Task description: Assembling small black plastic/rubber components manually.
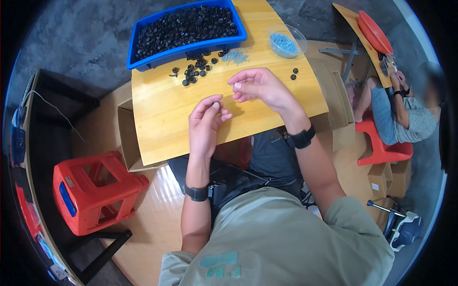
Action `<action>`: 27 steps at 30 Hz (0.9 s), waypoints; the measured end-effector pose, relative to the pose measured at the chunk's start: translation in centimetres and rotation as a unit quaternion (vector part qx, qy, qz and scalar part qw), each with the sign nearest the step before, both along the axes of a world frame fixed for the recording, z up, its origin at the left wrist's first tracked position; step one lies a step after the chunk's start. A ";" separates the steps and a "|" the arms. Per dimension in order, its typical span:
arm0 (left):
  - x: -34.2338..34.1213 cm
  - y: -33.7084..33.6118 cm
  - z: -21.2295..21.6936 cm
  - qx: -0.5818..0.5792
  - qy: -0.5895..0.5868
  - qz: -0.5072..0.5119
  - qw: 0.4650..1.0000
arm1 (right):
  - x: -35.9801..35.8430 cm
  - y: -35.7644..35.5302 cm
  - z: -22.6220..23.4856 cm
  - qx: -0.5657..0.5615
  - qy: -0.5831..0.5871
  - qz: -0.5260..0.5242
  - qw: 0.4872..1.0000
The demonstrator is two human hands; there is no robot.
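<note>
My left hand (202, 125) is closed, pinching a small round black cap (215, 104) between thumb and forefinger above the yellow wooden table (167, 128). To its right, my right hand (263, 89) has thumb and forefinger pressed together; what sits in that pinch is too small to make out. Beyond my hands, several loose black caps (192, 74) lie near the blue tray (191, 49), which is heaped with similar black parts. A small pile of light-blue bits (235, 56) lies beside them. More such bits fill part of a clear plastic bowl (301, 44) at the far right.
Two black caps (294, 74) lie on the table's right side. A red stool (95, 190) stands on the floor at left, near a cardboard box (129, 136). At right, another person (405, 114) sits on a red stool (381, 145) by a table with a red basin (374, 32).
</note>
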State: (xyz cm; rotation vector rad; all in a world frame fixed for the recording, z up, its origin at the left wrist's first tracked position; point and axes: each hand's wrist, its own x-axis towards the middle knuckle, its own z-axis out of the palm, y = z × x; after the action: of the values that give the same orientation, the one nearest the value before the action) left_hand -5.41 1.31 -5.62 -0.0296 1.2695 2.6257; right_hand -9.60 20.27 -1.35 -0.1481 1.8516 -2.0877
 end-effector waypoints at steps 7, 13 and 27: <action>0.4 1.3 1.0 0.077 -0.036 -0.016 0.996 | 2.5 -2.6 1.3 -0.023 0.025 -0.027 0.999; 1.2 1.9 0.9 -0.079 0.012 0.088 0.993 | 3.2 -3.3 1.0 0.020 0.044 -0.065 0.997; 1.5 1.8 1.0 -0.099 0.042 0.070 0.992 | 3.4 -3.1 1.0 0.011 0.056 -0.088 0.994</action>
State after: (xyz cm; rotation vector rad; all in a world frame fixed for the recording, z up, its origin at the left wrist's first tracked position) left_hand -3.94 3.14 -4.62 -0.0424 1.6098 2.6294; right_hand -6.22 17.21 -0.39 -0.1014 2.0197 -2.2153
